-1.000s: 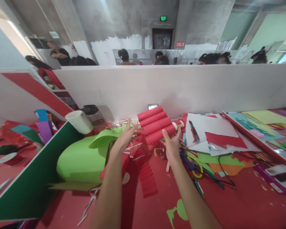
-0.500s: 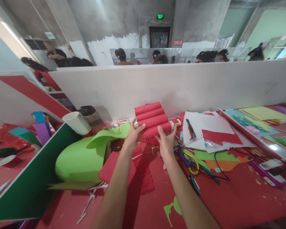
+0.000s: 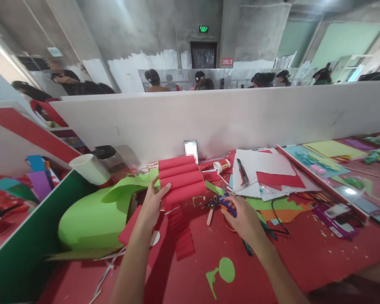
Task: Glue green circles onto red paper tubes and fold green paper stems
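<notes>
My left hand is closed on the left edge of a ribbed red panel, made of several red paper-covered rolls joined side by side. The thumb lies on its front face, and the panel is held tilted above the table. To the right of it, my right hand has its fingers closed round a blue-handled pliers-like tool with a dark metal head pointing left. Below the panel lies a pleated red strip. A small pale stick rests close to the tool's head.
A green paper-covered cylinder lies at left, with a white cup behind it. White sheets carry a box cutter. A glue bottle lies behind the panel. Green scraps are in front. A white partition closes the back.
My right hand has let go of the red panel, moved right and down, and taken hold of the blue-handled tool. The left hand keeps the panel, now lower and left in view.
</notes>
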Action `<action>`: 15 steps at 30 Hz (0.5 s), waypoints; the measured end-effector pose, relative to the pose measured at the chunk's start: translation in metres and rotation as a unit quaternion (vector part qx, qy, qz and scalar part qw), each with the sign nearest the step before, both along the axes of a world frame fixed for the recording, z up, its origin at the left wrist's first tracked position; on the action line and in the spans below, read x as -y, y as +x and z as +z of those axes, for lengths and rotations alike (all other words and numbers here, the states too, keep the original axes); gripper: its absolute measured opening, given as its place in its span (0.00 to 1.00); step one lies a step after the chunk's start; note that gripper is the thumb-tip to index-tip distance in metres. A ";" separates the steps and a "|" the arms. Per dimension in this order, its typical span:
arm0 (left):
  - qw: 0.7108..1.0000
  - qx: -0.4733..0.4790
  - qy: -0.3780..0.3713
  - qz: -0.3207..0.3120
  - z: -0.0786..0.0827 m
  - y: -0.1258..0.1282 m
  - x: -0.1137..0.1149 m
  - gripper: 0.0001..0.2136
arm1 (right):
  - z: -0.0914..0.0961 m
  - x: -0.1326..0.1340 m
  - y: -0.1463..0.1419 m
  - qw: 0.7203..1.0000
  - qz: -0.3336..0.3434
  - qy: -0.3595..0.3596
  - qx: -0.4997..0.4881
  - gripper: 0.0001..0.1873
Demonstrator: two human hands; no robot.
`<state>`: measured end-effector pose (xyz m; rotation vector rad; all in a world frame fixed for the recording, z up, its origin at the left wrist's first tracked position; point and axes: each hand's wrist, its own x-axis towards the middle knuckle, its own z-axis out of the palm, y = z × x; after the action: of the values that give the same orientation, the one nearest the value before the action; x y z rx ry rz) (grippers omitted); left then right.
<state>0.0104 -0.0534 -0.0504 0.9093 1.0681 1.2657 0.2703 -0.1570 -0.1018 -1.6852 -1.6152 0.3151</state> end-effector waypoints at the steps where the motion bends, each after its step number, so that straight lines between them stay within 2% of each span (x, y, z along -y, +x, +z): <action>1: 1.000 0.003 0.003 0.002 -0.003 -0.001 0.006 0.32 | -0.006 0.005 0.007 0.999 -0.005 0.002 0.047 0.14; 5: 0.999 -0.016 -0.016 0.036 -0.017 0.000 0.024 0.28 | -0.025 0.016 0.018 0.987 -0.011 0.050 0.149 0.14; 10: 0.999 0.005 -0.034 0.015 -0.028 0.002 0.037 0.25 | -0.034 0.018 0.020 0.983 -0.029 0.077 0.165 0.13; 15: 0.999 0.025 -0.029 0.025 -0.034 0.002 0.041 0.27 | -0.040 0.018 0.021 0.980 -0.055 0.091 0.167 0.10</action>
<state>0.0122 -0.0941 -0.0840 0.8078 1.0879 1.2857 0.2910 -0.1750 -0.1413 -1.7425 -1.7191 -0.1772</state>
